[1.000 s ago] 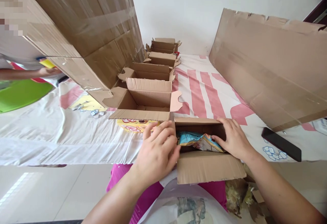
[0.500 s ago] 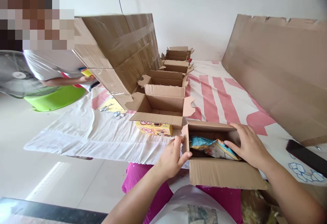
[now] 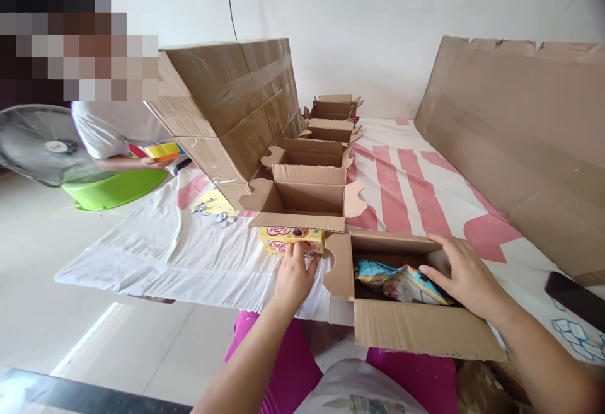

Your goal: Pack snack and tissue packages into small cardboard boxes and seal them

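My left hand [image 3: 293, 280] is at the front of a small yellow printed snack box [image 3: 274, 245], its fingertips against the face and the thumb held apart. Right of it stands an open cardboard box [image 3: 420, 326], its front flap folded down toward me and its left flap out to the side. Inside lies a blue and white printed snack bag [image 3: 397, 280]. My right hand [image 3: 466, 275] grips this box's right wall, thumb inside and fingers over the rim. Just behind the snack box sits another open cardboard box [image 3: 309, 198].
More open cardboard boxes [image 3: 312, 151] line up toward the wall. Large taped cartons [image 3: 227, 96] stand at left, and a cardboard panel [image 3: 510, 143] at right. A phone [image 3: 574, 300] lies at the right edge. A person's hand [image 3: 154, 162] holds something yellow beside a fan [image 3: 35, 146].
My left hand has let go of the cardboard box's left side and moved left to the yellow snack box. The left flap now sticks outward. My right hand stays on the box.
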The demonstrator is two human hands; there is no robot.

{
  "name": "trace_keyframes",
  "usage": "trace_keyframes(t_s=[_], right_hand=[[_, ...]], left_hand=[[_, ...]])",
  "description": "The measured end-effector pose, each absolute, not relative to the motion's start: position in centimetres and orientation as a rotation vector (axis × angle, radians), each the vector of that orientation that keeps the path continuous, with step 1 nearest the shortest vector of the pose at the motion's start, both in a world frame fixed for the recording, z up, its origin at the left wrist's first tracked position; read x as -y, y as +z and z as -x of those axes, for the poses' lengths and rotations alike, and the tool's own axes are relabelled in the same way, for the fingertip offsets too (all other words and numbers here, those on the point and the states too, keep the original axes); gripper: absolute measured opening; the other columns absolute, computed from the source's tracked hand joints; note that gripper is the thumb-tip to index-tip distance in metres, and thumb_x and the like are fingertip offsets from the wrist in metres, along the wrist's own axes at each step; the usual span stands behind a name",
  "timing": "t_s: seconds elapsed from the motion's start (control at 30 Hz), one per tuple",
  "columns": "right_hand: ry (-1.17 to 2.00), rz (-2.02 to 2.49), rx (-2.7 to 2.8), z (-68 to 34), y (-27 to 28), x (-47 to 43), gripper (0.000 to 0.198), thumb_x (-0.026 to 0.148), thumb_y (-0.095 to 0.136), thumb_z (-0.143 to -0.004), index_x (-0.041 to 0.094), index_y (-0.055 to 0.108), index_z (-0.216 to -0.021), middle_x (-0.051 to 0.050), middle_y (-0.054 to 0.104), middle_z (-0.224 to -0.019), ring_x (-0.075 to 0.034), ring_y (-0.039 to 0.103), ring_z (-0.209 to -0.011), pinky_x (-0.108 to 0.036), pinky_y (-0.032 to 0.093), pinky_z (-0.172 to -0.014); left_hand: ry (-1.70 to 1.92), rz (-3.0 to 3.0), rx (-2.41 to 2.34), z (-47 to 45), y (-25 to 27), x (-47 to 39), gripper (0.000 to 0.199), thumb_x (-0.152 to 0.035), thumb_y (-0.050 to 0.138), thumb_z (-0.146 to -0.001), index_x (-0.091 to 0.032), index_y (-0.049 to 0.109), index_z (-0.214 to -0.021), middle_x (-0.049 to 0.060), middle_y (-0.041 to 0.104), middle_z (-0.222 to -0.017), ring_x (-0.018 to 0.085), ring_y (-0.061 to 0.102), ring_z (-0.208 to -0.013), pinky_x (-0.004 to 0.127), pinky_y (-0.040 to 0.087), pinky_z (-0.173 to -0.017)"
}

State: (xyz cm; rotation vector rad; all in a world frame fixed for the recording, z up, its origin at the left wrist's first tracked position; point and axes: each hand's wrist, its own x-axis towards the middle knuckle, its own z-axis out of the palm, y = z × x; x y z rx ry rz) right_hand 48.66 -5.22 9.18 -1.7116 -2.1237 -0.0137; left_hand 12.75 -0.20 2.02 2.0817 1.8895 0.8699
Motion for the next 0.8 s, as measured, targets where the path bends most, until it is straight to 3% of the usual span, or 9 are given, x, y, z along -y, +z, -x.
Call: trace_keyframes(t_s=[0.37, 0.8], right_hand=[[0.014, 1.728, 2.101, -48.8, 9.1, 5.2, 0.054, 0.055, 0.054, -0.088, 0.021, 0.047, -0.129, -0.012, 0.062, -0.121, -0.033, 0.056, -0.113, -0.048, 0.048, -0.093], [0.016, 1.708, 2.095, -48.9, 8.8, 5.1, 0.053, 0.055, 0.055, -0.087, 0.021, 0.048, -0.127, -0.013, 0.062, -0.121, -0.034, 0.056, -0.114, -0.05, 0.048, -0.093]], left_hand=[[0.741, -2.199, -2.13, -15.2, 2.1, -4.7, 0.029, -0.017, 0.06, -0.08, -0.016, 0.042, -0.103, 0.012, 0.051, -0.101, 0.029, 0.059, -0.099, 0.041, 0.051, -0.083], [0.704, -2.047, -2.18, -17.4, 3.0, -12.5, 0.035, -0.032, 0.065, -0.084, -0.016, 0.045, -0.109, 0.015, 0.052, -0.113, 0.029, 0.063, -0.1, 0.038, 0.052, -0.08]])
